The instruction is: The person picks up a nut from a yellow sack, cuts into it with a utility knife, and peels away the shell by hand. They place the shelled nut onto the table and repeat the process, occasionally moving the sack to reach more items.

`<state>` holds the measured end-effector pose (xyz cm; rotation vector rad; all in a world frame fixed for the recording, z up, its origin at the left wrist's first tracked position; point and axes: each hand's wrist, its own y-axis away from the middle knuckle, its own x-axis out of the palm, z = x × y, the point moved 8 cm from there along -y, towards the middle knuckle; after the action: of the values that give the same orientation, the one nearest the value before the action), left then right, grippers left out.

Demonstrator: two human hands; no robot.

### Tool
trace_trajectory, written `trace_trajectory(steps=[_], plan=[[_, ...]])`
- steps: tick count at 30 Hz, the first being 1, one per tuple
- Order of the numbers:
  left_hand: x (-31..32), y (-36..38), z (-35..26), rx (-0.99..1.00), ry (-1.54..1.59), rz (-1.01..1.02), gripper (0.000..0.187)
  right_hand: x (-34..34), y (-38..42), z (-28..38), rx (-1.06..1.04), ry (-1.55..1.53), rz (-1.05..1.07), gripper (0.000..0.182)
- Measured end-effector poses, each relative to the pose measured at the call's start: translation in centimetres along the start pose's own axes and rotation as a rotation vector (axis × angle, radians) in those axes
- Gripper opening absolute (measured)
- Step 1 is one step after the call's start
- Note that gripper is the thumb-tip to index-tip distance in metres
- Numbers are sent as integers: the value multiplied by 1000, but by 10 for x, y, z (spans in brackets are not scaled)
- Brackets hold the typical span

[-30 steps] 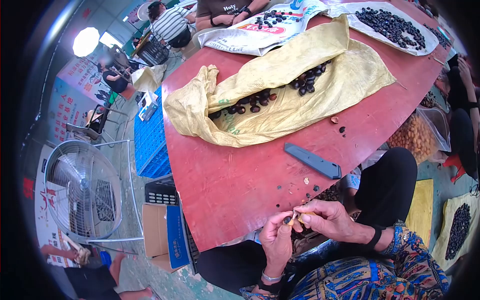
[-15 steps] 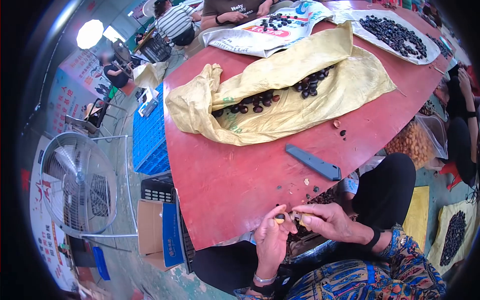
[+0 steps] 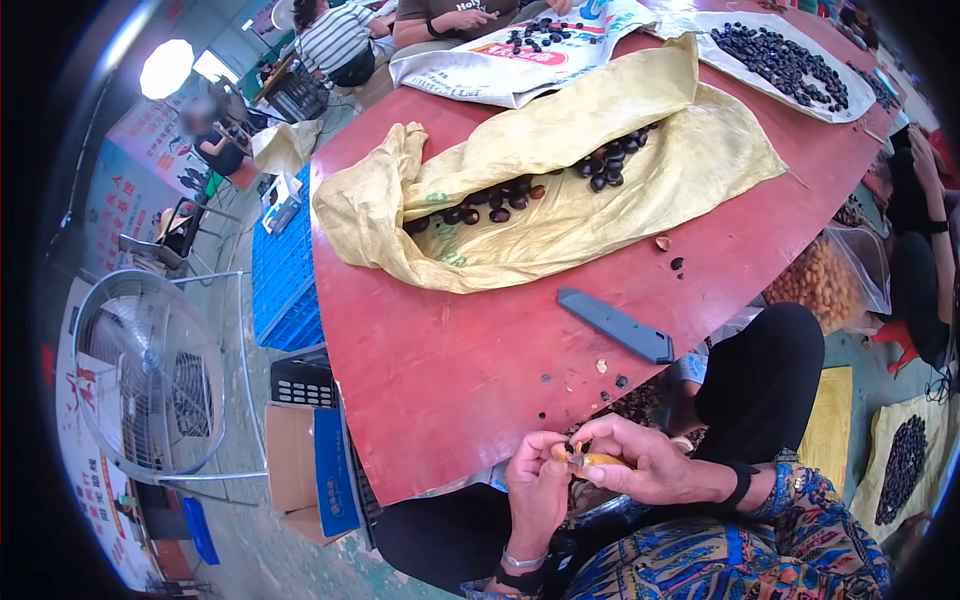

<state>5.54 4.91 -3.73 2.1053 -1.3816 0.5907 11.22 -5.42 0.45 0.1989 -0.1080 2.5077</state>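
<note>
My left hand (image 3: 537, 487) is closed, its thumb and fingertips pinching a small nut (image 3: 561, 452) with tan and dark parts. Against that nut, my right hand (image 3: 645, 462) grips a small yellow-handled knife (image 3: 606, 462), its short metal tip between the two hands. My fingers hide much of the nut and the blade. Both hands are over my lap, just off the near edge of the red table (image 3: 440, 400). Below them, dark shell pieces (image 3: 640, 402) are partly visible.
A yellow woven sack (image 3: 520, 250) with dark nuts (image 3: 605, 165) lies across the table. Nearer is a long grey bar (image 3: 615, 326). White sacks (image 3: 480, 75) with more nuts lie farther back. Left stand a blue crate (image 3: 285, 270), cardboard box (image 3: 293, 470) and fan (image 3: 150, 370); people sit around.
My hands have come together, bringing the knife tip onto the nut in my left fingers. More of the yellow handle shows. The whole view has shifted slightly.
</note>
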Motion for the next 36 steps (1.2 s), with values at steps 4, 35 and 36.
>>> trace_trajectory(steps=[4, 35, 36], plan=[[0, -1, -4, 78, -94, -1, 33, 0, 0, -1, 13, -15, 4, 32], [-3, -1, 2, 98, -187, -107, 16, -3, 2, 2, -185, 160, -137, 27], [-7, 0, 5, 121, -183, -56, 18, -1, 2, -2, -144, 193, -124, 29]])
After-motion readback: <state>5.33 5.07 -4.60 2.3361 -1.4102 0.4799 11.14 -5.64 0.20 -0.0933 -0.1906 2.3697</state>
